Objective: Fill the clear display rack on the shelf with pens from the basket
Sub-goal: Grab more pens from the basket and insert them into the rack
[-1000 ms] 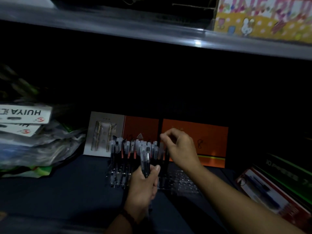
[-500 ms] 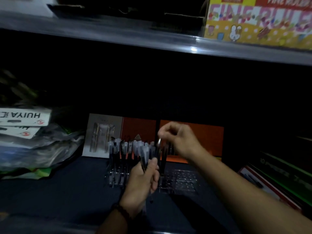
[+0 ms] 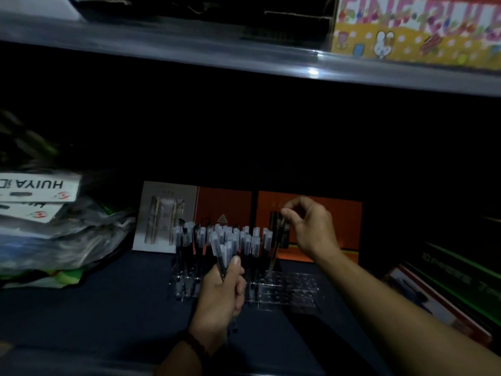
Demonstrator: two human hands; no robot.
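Note:
A clear display rack [image 3: 292, 287] stands on the dark shelf, its left part full of upright black pens with frosted caps [image 3: 214, 234]. Its right part shows bare holes. My left hand [image 3: 221, 297] grips a small bunch of pens [image 3: 221, 249] in front of the rack. My right hand [image 3: 309, 229] pinches the top of one black pen [image 3: 276, 248], which stands almost upright with its tip at the rack's holes. The basket is out of view.
Orange and grey product cards [image 3: 320, 213] lean behind the rack. Plastic-wrapped packs labelled HUIYA [image 3: 40, 213] pile at the left. Boxes [image 3: 447, 291] lie at the right. An upper shelf edge [image 3: 244, 52] carries a yellow ruler box [image 3: 417, 28].
My right hand took one pen from the bunch in my left hand, moved right and lowered its tip to the rack's holes. The left hand stayed in place.

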